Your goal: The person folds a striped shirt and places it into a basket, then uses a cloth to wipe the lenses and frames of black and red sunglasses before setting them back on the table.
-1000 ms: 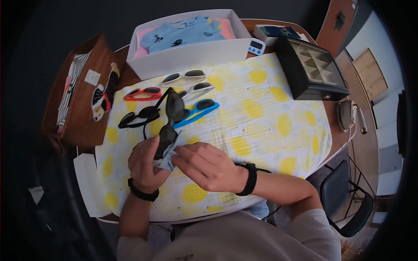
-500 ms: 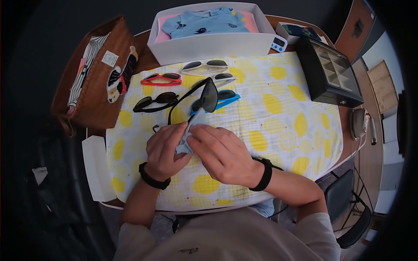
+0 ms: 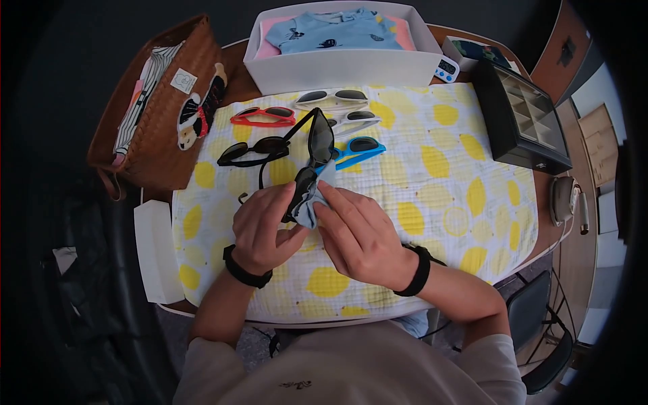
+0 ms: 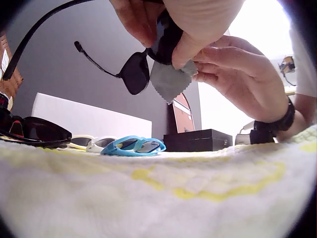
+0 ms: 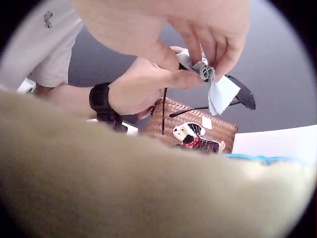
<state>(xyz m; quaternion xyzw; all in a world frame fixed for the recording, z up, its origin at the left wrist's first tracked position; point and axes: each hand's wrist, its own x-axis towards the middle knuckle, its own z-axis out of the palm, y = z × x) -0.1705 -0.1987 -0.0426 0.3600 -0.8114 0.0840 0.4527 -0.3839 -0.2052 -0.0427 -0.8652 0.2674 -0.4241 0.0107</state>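
Observation:
Black sunglasses point(image 3: 321, 138) are held up above the lemon-print cloth, temples unfolded. My left hand point(image 3: 264, 226) grips them by the near lens and frame, thumb along the edge. My right hand point(image 3: 364, 236) pinches a small grey-blue wiping cloth point(image 3: 312, 202) against that near lens. In the left wrist view the cloth's zigzag edge point(image 4: 171, 84) hangs below the frame, beside the far lens point(image 4: 135, 74). The right wrist view has the cloth point(image 5: 218, 91) bunched between my right fingers. Beyond the hands lie blue sunglasses point(image 3: 361, 152) and another black pair point(image 3: 253, 152).
Red sunglasses point(image 3: 263, 117) and two white pairs lie farther back. A white box point(image 3: 344, 71) of folded clothes stands behind them, next to a small timer point(image 3: 446, 69). A woven brown bag point(image 3: 162, 135) is at left; a black compartment case point(image 3: 526, 121) is at right.
The view has shifted, so the table things sit higher and farther right. The right hand has moved with the cloth over the near lens, and more of that lens now shows.

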